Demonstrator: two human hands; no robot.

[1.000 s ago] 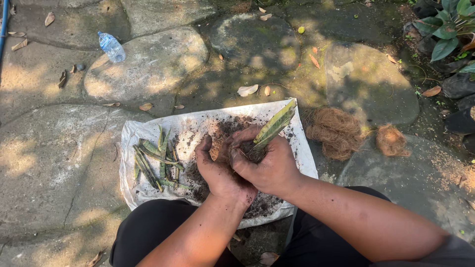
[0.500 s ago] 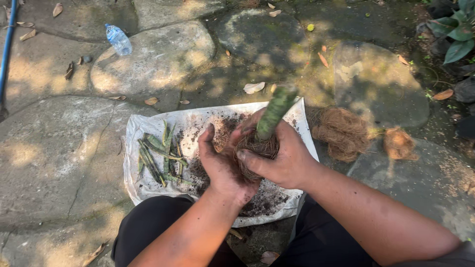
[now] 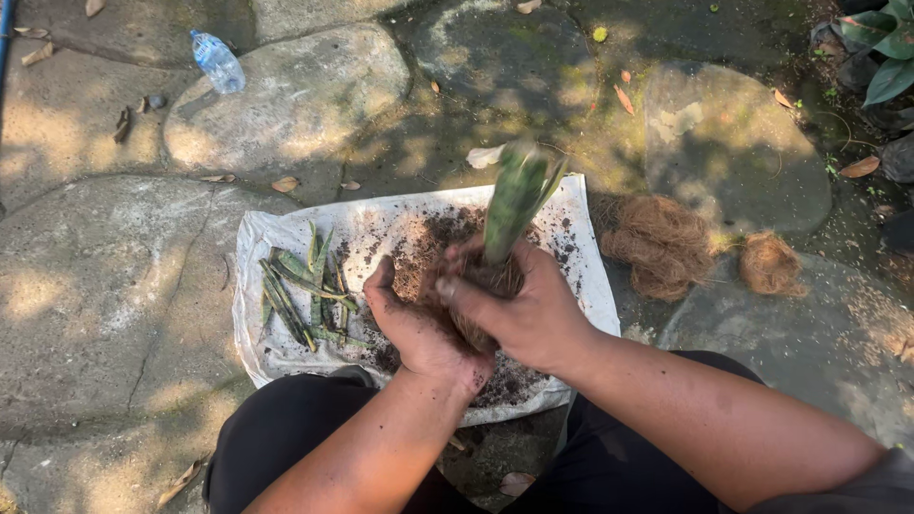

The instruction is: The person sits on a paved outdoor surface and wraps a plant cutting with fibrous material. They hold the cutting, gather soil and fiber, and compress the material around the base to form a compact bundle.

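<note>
Plant cutting (image 3: 514,200), green and blade-shaped, stands nearly upright above the middle of the white sheet (image 3: 262,238); its upper part is blurred. We note its base sits in a brown fibrous root ball (image 3: 481,286) mixed with dark soil. Our right hand (image 3: 524,309) wraps the root ball from the right, fingers curled tight around it, thumb toward the left. Our left hand (image 3: 419,324) cups the same ball from the left and below, fingers closed against it. Both hands are soiled, and they touch each other at the ball.

Under the hands, loose dark soil (image 3: 428,243) is scattered across the centre of the sheet. On the sheet's left part lies a small heap of cut green leaf pieces (image 3: 305,295), just beside the left hand but apart from it. The sheet lies on flat paving stones (image 3: 95,286), its near edge against our dark trousers (image 3: 286,428).

Right of the sheet, two clumps of brown coconut fibre (image 3: 662,243) rest on the stone, the larger almost touching the sheet edge, the smaller (image 3: 769,262) further right. A clear plastic bottle (image 3: 217,62) lies well apart at upper left. Dry leaves (image 3: 284,184) dot the stones. Green foliage (image 3: 885,48) shows at the upper right corner.
</note>
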